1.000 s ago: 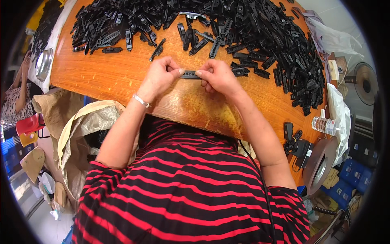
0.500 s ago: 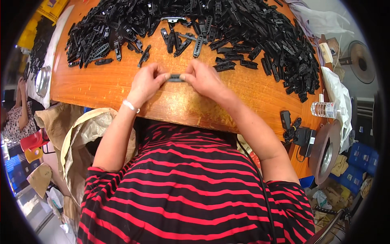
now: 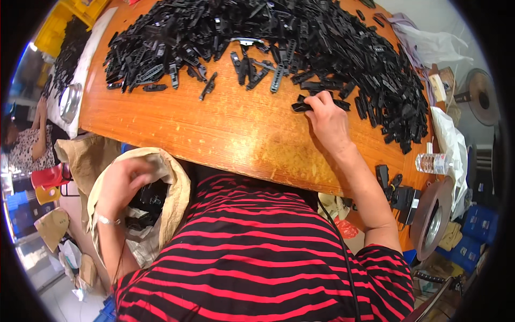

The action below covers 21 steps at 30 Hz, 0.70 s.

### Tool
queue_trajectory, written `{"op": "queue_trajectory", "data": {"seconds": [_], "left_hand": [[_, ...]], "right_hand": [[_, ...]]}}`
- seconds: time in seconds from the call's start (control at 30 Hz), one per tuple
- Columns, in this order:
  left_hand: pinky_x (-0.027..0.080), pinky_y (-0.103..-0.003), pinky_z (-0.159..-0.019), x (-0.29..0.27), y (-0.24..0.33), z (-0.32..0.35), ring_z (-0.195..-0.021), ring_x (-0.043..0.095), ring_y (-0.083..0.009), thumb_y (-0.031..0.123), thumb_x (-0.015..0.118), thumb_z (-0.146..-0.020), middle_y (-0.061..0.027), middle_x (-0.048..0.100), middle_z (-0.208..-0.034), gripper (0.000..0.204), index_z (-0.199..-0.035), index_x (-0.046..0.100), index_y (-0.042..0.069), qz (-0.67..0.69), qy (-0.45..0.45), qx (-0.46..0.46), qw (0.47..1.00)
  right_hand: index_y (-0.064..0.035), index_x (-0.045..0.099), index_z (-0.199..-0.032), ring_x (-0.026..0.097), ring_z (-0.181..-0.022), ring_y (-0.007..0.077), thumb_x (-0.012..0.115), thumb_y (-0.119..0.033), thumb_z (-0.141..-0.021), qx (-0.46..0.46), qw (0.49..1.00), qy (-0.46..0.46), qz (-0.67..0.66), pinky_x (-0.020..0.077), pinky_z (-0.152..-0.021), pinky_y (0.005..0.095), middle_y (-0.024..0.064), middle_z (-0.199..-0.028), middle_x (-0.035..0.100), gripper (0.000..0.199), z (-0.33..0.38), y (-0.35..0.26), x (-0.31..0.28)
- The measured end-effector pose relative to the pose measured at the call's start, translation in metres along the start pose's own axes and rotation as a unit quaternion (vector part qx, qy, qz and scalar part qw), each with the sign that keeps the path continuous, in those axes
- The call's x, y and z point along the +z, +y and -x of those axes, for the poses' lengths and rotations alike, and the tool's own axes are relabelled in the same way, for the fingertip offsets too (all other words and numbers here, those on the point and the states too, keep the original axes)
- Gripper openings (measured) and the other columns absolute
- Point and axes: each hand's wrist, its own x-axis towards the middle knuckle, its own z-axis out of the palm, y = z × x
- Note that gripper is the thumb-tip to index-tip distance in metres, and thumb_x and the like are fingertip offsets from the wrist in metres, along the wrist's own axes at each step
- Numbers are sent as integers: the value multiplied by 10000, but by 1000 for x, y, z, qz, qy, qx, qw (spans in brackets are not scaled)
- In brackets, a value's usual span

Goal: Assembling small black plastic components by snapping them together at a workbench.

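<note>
My right hand (image 3: 328,119) is closed on a small black plastic part (image 3: 302,105), pinched between thumb and fingertips just above the wooden table, at the near edge of a big heap of similar parts (image 3: 214,32). Another black part lies just right of those fingers. Over the mouth of an upright beige woven sack (image 3: 181,188) hangs my left hand (image 3: 124,181), its fingers loosely bent, apart and slightly blurred. I see nothing held in it. Dark pieces (image 3: 150,197) show inside the sack beneath.
On the table (image 3: 214,134), several loose parts lie in front of the heap, with a metal-topped piece (image 3: 248,42) at its middle. At the right edge are a black power adapter (image 3: 403,203), a clear bottle (image 3: 431,162) and a round brown-rimmed object (image 3: 432,217). Another person (image 3: 32,134) sits far left.
Both hands were together holding a small dark part at the table's middle. They have separated: the left moved down to the sack, the right moved right and took hold of a black part.
</note>
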Motion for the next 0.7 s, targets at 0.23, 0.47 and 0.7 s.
{"op": "queue_trajectory", "data": {"seconds": [0.23, 0.47, 0.7], "left_hand": [[512, -379, -702, 60, 55, -127, -801, 642, -307, 181, 716, -820, -135, 638, -897, 251, -1015, 634, 45, 110, 233, 61, 964], [507, -393, -709, 99, 61, -184, -861, 637, -298, 177, 735, -802, -100, 619, -975, 231, -951, 609, 53, -62, 291, 58, 953], [501, -328, -594, 92, 75, -164, -763, 651, -212, 117, 752, -781, -79, 640, -831, 230, -930, 591, 49, 94, 268, 85, 955]], "right_hand": [[-40, 609, -900, 640, -726, 308, 736, -78, -780, 8, 998, -53, -20, 523, -623, 390, 99, -887, 580, 179, -8, -25, 8], [-53, 635, -886, 649, -663, 252, 705, -119, -827, -59, 994, -13, -87, 532, -568, 345, 94, -846, 612, 113, -3, -69, 51], [-30, 638, -1042, 636, -641, 187, 649, -123, -898, 8, 963, 17, -269, 515, -555, 294, 65, -864, 645, 171, -29, -73, 57]]}}
